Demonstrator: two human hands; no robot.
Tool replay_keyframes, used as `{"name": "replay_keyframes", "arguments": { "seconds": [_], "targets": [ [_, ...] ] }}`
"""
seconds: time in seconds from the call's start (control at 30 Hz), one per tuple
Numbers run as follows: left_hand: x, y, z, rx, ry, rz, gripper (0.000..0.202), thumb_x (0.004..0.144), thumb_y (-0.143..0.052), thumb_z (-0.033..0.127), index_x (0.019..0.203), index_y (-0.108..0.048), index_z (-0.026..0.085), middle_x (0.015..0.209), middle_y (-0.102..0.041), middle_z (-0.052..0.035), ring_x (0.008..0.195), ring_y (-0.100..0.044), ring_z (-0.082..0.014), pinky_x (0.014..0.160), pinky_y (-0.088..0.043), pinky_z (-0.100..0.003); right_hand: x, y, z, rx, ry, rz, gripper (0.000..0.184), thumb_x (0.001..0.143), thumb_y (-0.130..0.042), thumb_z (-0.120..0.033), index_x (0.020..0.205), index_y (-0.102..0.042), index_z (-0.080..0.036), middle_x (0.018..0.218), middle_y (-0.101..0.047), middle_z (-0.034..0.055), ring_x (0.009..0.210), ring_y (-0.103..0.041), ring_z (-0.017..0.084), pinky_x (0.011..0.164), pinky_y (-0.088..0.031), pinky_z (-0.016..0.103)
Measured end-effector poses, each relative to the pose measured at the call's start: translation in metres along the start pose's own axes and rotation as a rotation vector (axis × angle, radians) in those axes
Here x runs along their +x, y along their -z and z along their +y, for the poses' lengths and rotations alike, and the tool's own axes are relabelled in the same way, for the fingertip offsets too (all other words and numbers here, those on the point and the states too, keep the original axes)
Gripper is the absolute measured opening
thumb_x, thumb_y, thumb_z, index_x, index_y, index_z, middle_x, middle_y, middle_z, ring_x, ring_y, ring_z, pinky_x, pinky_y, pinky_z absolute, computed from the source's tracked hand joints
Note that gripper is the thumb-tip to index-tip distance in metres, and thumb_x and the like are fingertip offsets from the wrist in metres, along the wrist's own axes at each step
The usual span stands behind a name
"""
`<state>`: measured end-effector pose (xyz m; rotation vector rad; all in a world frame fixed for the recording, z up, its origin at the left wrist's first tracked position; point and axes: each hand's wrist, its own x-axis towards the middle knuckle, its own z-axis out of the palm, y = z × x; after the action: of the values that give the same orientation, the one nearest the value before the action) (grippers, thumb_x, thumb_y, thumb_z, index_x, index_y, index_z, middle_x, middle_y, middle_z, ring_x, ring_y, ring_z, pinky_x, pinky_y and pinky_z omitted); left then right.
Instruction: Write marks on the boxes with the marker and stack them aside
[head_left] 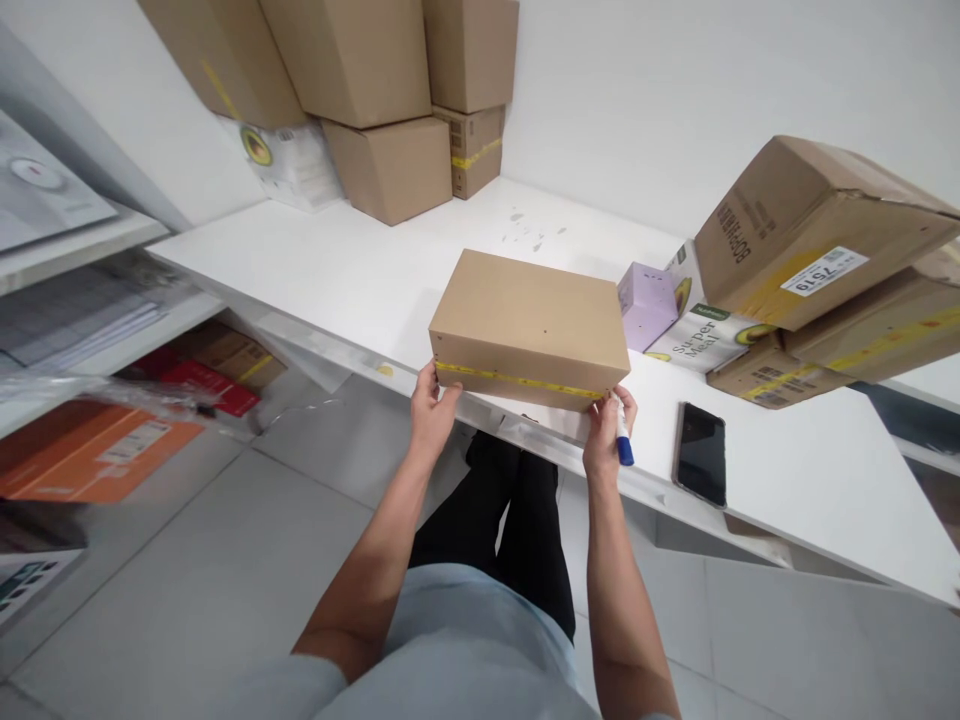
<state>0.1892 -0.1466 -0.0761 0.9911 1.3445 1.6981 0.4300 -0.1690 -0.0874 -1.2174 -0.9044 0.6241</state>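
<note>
A closed brown cardboard box (532, 320) with yellow tape along its near side sits at the front edge of the white table (360, 270). My left hand (433, 405) grips the box's near left corner, fingers curled on it. My right hand (609, 432) touches the box's near right corner while its fingers are closed round a white marker with a blue cap (623, 432).
A black phone (700, 453) lies flat right of the box. A lilac small box (646, 303), a "Super Meal" carton (701, 335) and tilted cardboard boxes (817, 230) crowd the right. More cartons (382, 100) stack at the back wall. Shelves with packages (90, 330) stand at left.
</note>
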Motion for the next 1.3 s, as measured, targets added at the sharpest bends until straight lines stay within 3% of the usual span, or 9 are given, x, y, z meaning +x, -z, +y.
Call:
{"name": "replay_keyframes", "arguments": {
  "seconds": [0.27,0.47,0.57,0.67,0.77,0.87,1.03,1.2,1.3],
  "targets": [
    [0.004,0.002,0.015,-0.086,0.088,-0.063,0.036,0.079,-0.063,0.046,0.104,-0.067,0.02,0.116,-0.073,-0.0077,0.119,-0.064,-0.025,0.108,-0.046,-0.04,0.033,0.034,-0.015,-0.603,0.113,-0.168,0.055,0.085,-0.047,-0.035,0.138,-0.048,-0.019,0.124,-0.067,0.0143,0.111,-0.065,0.029,0.098,-0.051,0.049],
    [0.001,0.0,0.024,-0.097,0.096,-0.163,0.049,0.083,-0.057,0.053,0.119,-0.069,0.021,0.138,-0.066,-0.01,0.136,-0.055,-0.0266,0.115,-0.041,-0.041,0.055,0.053,-0.018,-0.988,0.102,-0.352,0.053,0.083,-0.042,-0.012,0.131,-0.061,-0.016,0.145,-0.058,0.02,0.148,-0.034,0.042,0.114,-0.028,0.072],
    [0.0,0.003,0.025,-0.075,0.171,-0.118,0.052,0.082,-0.058,0.059,0.112,-0.072,0.02,0.138,-0.066,-0.0108,0.137,-0.053,-0.0282,0.118,-0.036,-0.043,0.058,0.059,-0.015,-0.963,0.097,-0.298,0.047,0.084,-0.045,-0.014,0.124,-0.068,-0.019,0.143,-0.061,0.0188,0.145,-0.038,0.043,0.114,-0.026,0.075],
    [0.004,0.005,0.023,-0.103,0.219,-0.055,0.06,0.079,-0.061,0.064,0.118,-0.071,0.02,0.139,-0.064,-0.0115,0.127,-0.059,-0.0267,0.113,-0.042,-0.041,0.063,0.064,-0.017,-0.875,0.124,-0.208,0.047,0.09,-0.041,-0.02,0.131,-0.065,-0.02,0.139,-0.064,0.0165,0.139,-0.049,0.034,0.117,-0.034,0.063],
    [0.007,0.001,0.02,-0.087,0.265,-0.102,0.072,0.078,-0.059,0.071,0.132,-0.065,0.023,0.136,-0.066,-0.0114,0.112,-0.065,-0.0229,0.101,-0.049,-0.039,0.068,0.06,-0.024,-0.719,0.152,-0.118,0.054,0.101,-0.026,-0.037,0.145,-0.052,-0.019,0.141,-0.063,0.0157,0.133,-0.057,0.026,0.114,-0.044,0.052],
    [0.004,-0.007,0.02,-0.03,0.263,-0.17,0.079,0.078,-0.056,0.078,0.133,-0.064,0.023,0.131,-0.068,-0.0108,0.109,-0.065,-0.0233,0.096,-0.051,-0.039,0.069,0.046,-0.034,-0.396,0.171,-0.191,0.064,0.101,-0.03,-0.057,0.157,-0.033,-0.027,0.156,-0.05,0.0116,0.142,-0.049,0.024,0.113,-0.045,0.048],
    [-0.001,-0.006,0.04,-0.161,0.169,-0.198,0.073,0.08,-0.057,0.078,0.132,-0.065,0.028,0.138,-0.065,-0.0069,0.118,-0.064,-0.0264,0.097,-0.053,-0.039,0.051,0.027,-0.058,-0.29,0.227,-0.389,0.103,0.087,-0.06,-0.065,0.164,-0.001,-0.032,0.164,-0.034,0.0152,0.134,-0.054,0.028,0.104,-0.052,0.049],
    [0.008,0.015,0.081,-0.257,-0.094,-0.092,0.061,0.086,-0.058,0.068,0.126,-0.068,0.023,0.128,-0.07,-0.0056,0.112,-0.065,-0.0213,0.082,-0.056,-0.027,0.032,0.035,-0.098,-0.503,0.424,-0.424,0.099,0.084,-0.066,-0.062,0.163,-0.014,-0.034,0.154,-0.042,0.016,0.109,-0.059,0.026,0.081,-0.059,0.043],
    [0.019,0.022,0.095,-0.167,-0.242,-0.014,0.065,0.084,-0.06,0.068,0.127,-0.067,0.021,0.103,-0.072,-0.0034,0.08,-0.065,-0.0143,0.061,-0.051,-0.023,0.031,0.038,-0.111,-0.48,0.46,-0.448,0.096,0.085,-0.062,-0.066,0.163,-0.017,-0.031,0.142,-0.049,0.0142,0.096,-0.059,0.022,0.079,-0.058,0.041]
  ]
}}
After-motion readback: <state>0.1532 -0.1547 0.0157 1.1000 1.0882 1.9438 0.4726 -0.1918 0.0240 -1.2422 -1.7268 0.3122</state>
